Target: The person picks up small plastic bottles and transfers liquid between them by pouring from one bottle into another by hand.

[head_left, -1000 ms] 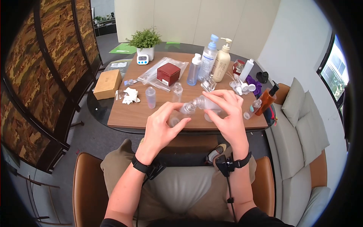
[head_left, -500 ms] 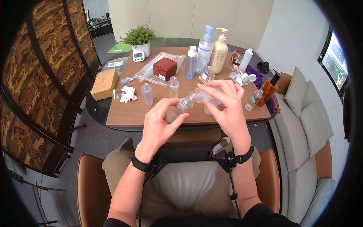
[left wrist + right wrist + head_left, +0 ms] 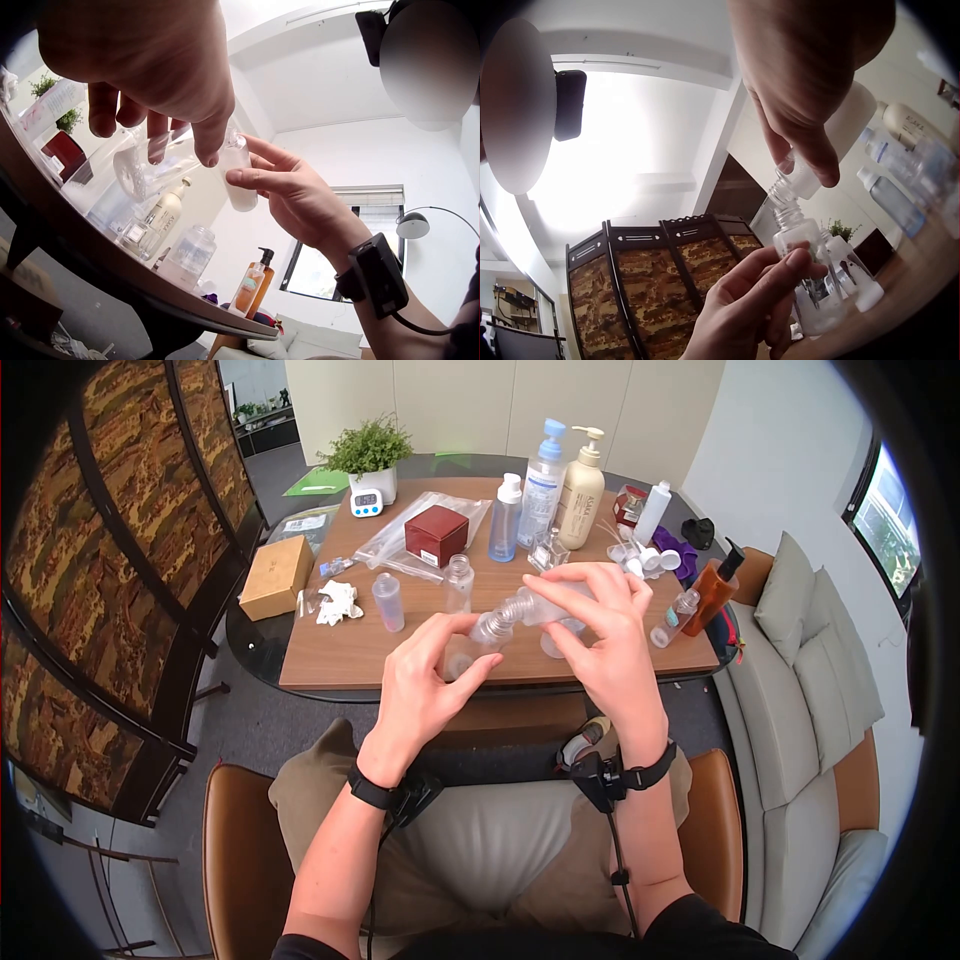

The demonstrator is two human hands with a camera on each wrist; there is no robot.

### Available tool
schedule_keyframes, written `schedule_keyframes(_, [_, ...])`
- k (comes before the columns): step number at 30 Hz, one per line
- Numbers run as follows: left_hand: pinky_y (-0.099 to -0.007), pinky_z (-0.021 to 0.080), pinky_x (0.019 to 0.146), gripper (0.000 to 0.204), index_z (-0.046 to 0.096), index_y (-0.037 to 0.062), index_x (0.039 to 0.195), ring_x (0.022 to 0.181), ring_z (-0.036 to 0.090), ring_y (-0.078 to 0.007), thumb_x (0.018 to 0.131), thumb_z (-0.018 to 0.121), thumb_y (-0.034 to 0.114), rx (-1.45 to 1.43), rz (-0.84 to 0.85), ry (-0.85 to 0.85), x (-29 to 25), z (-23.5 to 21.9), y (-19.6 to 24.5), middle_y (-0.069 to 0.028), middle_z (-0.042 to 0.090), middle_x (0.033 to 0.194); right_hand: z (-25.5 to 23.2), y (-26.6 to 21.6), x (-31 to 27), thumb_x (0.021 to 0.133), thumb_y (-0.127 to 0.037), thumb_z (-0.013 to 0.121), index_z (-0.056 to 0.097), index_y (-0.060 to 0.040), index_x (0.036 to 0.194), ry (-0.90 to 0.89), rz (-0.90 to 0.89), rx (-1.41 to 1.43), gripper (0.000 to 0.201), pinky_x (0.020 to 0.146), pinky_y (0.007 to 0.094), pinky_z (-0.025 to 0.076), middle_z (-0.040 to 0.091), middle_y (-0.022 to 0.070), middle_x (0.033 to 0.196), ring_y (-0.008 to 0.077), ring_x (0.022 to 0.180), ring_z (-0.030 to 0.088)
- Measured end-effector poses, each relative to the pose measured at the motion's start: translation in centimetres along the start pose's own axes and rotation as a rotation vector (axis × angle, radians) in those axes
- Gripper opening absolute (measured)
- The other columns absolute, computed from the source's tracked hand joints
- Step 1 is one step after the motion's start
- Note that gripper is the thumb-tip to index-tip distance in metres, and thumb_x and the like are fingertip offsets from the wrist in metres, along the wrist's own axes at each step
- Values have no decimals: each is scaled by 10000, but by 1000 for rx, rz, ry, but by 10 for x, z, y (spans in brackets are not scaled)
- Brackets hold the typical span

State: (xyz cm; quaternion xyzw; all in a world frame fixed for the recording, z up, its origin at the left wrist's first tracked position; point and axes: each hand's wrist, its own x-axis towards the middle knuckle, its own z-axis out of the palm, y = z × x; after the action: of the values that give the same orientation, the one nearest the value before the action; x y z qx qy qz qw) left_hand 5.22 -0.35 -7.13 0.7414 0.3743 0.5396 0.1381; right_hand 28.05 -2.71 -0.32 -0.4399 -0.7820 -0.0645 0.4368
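Observation:
My left hand grips a clear bottle, its threaded neck pointing up. Above it, my right hand pinches a whitish translucent bottle tipped over on its side, its neck slanting down toward my left. The two necks meet mouth to mouth in the right wrist view. An uncapped clear bottle stands just behind my left hand, and a translucent one farther left. Partly hidden beneath my right hand is another clear bottle on the table.
The wooden table also bears a dark red box on a plastic bag, crumpled tissue, a white timer and a potted plant. Pump bottles stand at the back, an amber bottle at the right. A cardboard box sits left.
The head view has tilted slightly, shifting the scene. Both hands keep their grips and the bottles stay neck to neck, a little higher in view than before.

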Motion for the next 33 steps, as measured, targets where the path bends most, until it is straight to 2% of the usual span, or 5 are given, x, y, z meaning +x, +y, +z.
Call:
schedule_keyframes(8, [-327, 316, 566, 418, 779, 48, 1223, 603, 373, -113, 885, 960, 215, -8, -7, -9, -1, 1, -2, -6, 502, 751, 0, -1, 0, 886, 1, 810, 855, -155, 1301, -4, -6, -16, 446, 1170, 470, 299, 744, 25, 1257, 241, 1271, 619])
schedule_keyframes(18, [-330, 319, 568, 409, 780, 49, 1220, 605, 378, -116, 886, 954, 208, -29, -23, -12, -1, 1, -1, -3, 513, 758, -1, -2, 0, 880, 10, 807, 852, -154, 1301, -12, -1, -33, 454, 1183, 482, 293, 740, 29, 1264, 243, 1290, 620])
schedule_keyframes(20, [-361, 517, 634, 381, 763, 59, 1232, 655, 610, -211, 921, 919, 215, 4, -79, -78, -1, -2, 4, -57, 785, 1087, -1, -2, 0, 867, 6, 814, 853, -161, 1312, -21, 8, -44, 476, 1208, 457, 282, 743, 20, 1288, 226, 1309, 621])
schedule_keyframes(21, [-361, 517, 634, 381, 763, 59, 1232, 655, 610, -211, 921, 919, 215, 5, -79, -77, -1, -2, 4, -57, 785, 1087, -2, -1, 0, 855, 3, 822, 855, -169, 1322, -29, 18, -56, 499, 1233, 432, 270, 746, 11, 1313, 210, 1327, 621])
schedule_keyframes(33, [-361, 519, 638, 402, 762, 60, 1243, 652, 609, -211, 923, 921, 244, 17, -76, -79, -2, 1, 1, -57, 785, 1089, -2, -2, 0, 858, 3, 826, 858, -179, 1321, -28, 15, -66, 499, 1245, 443, 262, 744, 9, 1311, 214, 1328, 621])
